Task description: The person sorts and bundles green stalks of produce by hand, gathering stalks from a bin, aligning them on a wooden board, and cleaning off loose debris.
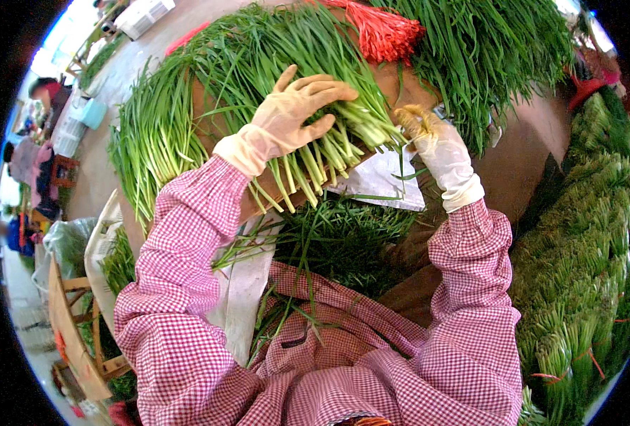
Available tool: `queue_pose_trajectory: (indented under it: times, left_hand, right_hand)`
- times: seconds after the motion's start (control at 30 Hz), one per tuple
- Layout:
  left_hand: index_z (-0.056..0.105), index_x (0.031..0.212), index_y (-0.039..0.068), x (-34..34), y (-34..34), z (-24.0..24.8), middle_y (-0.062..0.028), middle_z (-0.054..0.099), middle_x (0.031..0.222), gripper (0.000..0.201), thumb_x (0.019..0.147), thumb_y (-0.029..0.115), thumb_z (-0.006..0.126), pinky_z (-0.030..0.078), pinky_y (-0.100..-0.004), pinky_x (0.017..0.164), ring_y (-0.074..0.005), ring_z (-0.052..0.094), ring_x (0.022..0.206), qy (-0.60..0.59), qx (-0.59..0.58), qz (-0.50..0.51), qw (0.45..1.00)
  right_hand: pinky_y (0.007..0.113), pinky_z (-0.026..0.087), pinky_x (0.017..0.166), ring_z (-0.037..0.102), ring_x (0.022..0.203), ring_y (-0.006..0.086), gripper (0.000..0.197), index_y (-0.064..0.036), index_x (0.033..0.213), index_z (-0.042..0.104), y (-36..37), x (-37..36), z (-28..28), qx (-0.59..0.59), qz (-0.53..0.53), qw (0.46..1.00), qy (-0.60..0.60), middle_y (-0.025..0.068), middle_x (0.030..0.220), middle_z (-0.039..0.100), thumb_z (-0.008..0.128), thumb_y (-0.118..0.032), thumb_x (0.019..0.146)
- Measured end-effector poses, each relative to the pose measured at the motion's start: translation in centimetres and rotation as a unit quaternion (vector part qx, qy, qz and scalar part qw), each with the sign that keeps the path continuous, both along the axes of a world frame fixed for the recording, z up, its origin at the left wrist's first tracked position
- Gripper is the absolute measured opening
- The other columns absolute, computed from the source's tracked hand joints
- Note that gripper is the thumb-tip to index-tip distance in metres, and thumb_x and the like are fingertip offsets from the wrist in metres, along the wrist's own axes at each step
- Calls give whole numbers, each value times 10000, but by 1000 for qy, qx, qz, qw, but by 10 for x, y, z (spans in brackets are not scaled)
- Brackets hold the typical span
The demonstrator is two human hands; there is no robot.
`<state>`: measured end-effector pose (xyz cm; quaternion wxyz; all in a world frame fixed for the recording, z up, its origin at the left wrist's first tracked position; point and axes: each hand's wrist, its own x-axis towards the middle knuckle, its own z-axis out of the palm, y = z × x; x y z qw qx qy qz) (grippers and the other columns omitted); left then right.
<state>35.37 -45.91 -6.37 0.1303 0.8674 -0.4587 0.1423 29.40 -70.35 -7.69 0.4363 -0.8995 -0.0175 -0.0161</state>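
Loose garlic chives (258, 42) lie across a brown board (205, 113) in front of me, pale stalk ends toward me. My left hand (286, 117), in a thin cream glove, rests on them with its fingers stretched out and the thumb apart. Just right of the stalk ends is my right hand (436, 142), also gloved, its yellow-stained fingers curled together. What those fingers hold, if anything, is hidden. A white sheet (382, 181) hangs below the board's near edge, between my hands.
Red ties (382, 32) lie at the board's far side. More chives (485, 50) are heaped at the far right. Tied bundles (578, 248) line the right side. Cut leaves (343, 241) fill the space before my lap. A wooden frame (80, 334) stands left.
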Motion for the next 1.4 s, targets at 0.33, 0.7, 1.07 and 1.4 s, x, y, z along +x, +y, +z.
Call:
queue_pose_trajectory:
  times: [0.33, 0.7, 1.07, 1.4]
  left_hand:
    - [566, 977, 160, -21, 22, -12, -26, 577, 1095, 182, 818, 123, 486, 257, -462, 1026, -251, 474, 1122, 45, -76, -41, 995]
    - [486, 1213, 161, -24, 4, -6, -79, 478, 1262, 359, 887, 307, 461, 229, -465, 1039, -266, 438, 1185, 8, -134, 8, 991]
    - [545, 924, 167, -28, 31, -16, 26, 560, 1130, 146, 787, 125, 518, 198, -446, 1052, -175, 512, 1065, 51, -52, 36, 997]
    - [458, 1222, 249, -46, 40, -1, 15, 391, 1357, 457, 792, 108, 518, 185, -457, 1048, -180, 406, 1226, -14, -118, 111, 987]
  right_hand:
    - [350, 466, 744, 612, 867, 306, 491, -69, 1157, 531, 8, 34, -15, 28, 80, 995, -52, 170, 957, 632, 567, -425, 821]
    - [373, 479, 751, 601, 890, 290, 421, -94, 1027, 609, 9, 28, 15, -104, 17, 947, -305, 120, 996, 612, 583, -444, 795]
    - [429, 384, 939, 463, 1146, 333, 467, -195, 1221, 500, 24, 24, -13, -172, 179, 943, -222, 178, 1266, 464, 567, -238, 761]
    - [412, 416, 848, 543, 1014, 278, 340, -139, 1061, 591, 28, 1, 31, -213, 103, 897, -373, 108, 1159, 543, 620, -325, 777]
